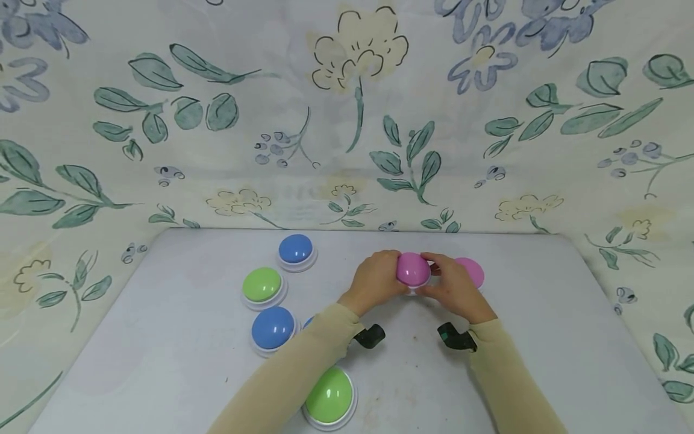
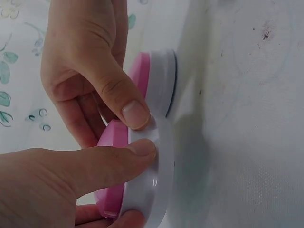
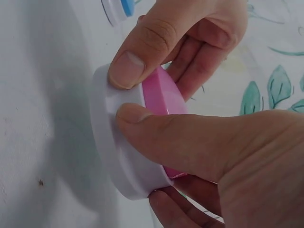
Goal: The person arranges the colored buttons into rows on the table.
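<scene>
Pink btn is round, dome up, white base down, its wide plane approx. parallel to the white tabletop; can't tell if base touches it. It's R of ctr, twd the far edge, just L of 2nd pink btn. L hand & R hand grip it from opp. sides, thumbs nr each other on base, fingers curled; forearms reach fwd, angled inward.
</scene>
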`<action>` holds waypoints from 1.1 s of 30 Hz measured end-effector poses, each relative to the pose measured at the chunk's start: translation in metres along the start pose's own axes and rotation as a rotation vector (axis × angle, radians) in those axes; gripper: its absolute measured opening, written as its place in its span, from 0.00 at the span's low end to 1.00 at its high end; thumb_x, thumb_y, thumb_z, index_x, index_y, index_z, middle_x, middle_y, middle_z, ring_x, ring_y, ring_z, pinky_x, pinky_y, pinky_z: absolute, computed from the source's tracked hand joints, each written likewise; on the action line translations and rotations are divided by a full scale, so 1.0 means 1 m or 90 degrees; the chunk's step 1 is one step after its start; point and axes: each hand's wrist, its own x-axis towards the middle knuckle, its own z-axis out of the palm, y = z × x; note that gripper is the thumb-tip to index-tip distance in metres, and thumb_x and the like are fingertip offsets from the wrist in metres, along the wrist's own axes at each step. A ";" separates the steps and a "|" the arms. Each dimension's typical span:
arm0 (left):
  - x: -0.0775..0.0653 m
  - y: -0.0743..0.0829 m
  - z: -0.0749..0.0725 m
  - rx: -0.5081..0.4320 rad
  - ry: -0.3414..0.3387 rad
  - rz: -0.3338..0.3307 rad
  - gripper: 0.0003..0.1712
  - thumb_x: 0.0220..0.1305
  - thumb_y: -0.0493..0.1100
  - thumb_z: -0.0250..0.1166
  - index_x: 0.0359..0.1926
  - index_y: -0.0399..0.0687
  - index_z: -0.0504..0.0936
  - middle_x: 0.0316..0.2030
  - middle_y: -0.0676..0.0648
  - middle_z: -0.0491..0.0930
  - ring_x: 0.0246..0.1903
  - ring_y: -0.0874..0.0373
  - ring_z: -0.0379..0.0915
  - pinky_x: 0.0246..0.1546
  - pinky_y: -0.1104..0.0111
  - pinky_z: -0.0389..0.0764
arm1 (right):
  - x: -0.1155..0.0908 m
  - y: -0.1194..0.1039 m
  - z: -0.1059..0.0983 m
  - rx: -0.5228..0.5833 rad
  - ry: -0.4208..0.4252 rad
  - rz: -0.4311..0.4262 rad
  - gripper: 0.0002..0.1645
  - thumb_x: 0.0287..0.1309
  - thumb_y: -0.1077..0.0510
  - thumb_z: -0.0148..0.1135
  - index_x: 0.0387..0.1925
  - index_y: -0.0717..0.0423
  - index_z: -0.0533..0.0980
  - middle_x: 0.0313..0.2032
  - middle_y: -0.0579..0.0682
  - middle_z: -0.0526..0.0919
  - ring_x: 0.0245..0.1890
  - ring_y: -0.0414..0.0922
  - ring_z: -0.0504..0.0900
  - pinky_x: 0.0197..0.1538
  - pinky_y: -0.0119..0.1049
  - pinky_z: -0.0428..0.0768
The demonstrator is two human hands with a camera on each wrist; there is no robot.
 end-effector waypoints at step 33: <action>0.013 0.007 0.023 0.028 0.008 0.010 0.31 0.51 0.47 0.80 0.52 0.37 0.81 0.44 0.44 0.85 0.43 0.53 0.82 0.48 0.63 0.84 | -0.001 0.001 -0.001 -0.116 0.003 0.005 0.39 0.52 0.71 0.71 0.65 0.76 0.67 0.61 0.71 0.74 0.62 0.65 0.73 0.66 0.58 0.72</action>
